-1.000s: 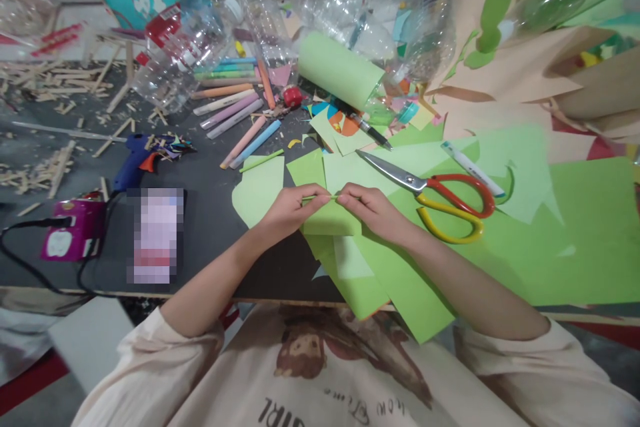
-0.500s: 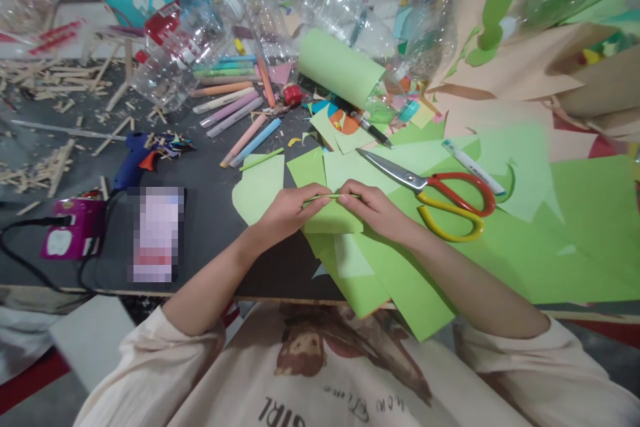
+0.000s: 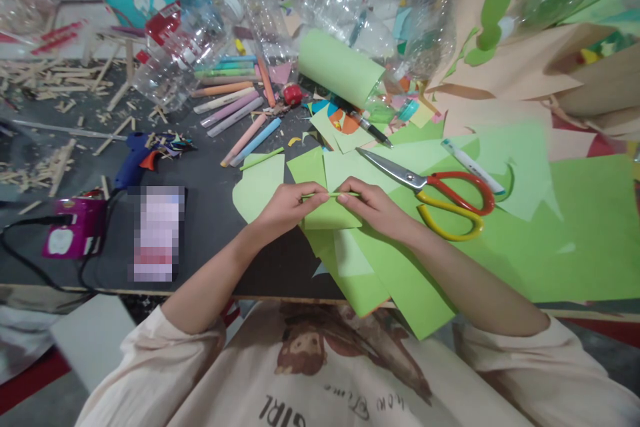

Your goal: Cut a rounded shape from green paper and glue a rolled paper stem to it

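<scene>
A small piece of green paper (image 3: 333, 215) is pinched along its top edge between my two hands, and that edge looks narrowly rolled or folded. My left hand (image 3: 293, 204) grips the edge from the left, thumb against fingers. From the right, my right hand (image 3: 369, 205) pinches the same edge, its thumb close to the left one. Larger green sheets (image 3: 415, 280) lie beneath and to the right. Left of my hands, a thin green paper roll (image 3: 262, 159) rests on a pale green cut piece (image 3: 260, 187).
Scissors (image 3: 400, 171) with red and yellow handles lie right of my hands. Markers (image 3: 231, 109), plastic bottles and a green paper cylinder (image 3: 340, 67) stand beyond. At left are a blue glue gun (image 3: 131, 160), a blurred-out phone (image 3: 156, 233), a magenta box (image 3: 70, 230) and wooden sticks.
The held paper's lower edge has risen slightly, and its top edge looks a little more tightly rolled. Both hands stay in nearly the same place.
</scene>
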Motion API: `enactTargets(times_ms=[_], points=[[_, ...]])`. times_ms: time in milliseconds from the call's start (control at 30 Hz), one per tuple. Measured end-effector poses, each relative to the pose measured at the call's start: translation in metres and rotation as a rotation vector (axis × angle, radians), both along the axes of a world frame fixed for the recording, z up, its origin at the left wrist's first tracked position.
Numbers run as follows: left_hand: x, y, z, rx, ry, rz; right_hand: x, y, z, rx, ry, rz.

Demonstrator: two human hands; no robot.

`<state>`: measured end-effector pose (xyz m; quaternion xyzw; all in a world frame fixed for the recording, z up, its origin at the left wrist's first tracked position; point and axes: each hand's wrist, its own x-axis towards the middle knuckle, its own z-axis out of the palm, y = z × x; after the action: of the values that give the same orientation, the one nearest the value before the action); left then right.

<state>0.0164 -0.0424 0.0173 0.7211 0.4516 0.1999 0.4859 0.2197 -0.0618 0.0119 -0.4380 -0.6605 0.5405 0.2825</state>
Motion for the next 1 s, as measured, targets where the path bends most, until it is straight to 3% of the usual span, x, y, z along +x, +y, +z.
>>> enactTargets(times_ms=[667,1000], points=[[-0.0022,0.0001,-0.0014,0.026,0.017,-0.037,0.0004,0.0004,0.0047,-0.127,0.019,-0.014],[0.0004,-0.0003,0.0033,-0.091,0.021,-0.017,-0.0014,0.0001,-0.0033,0.045,-0.041,-0.029]])
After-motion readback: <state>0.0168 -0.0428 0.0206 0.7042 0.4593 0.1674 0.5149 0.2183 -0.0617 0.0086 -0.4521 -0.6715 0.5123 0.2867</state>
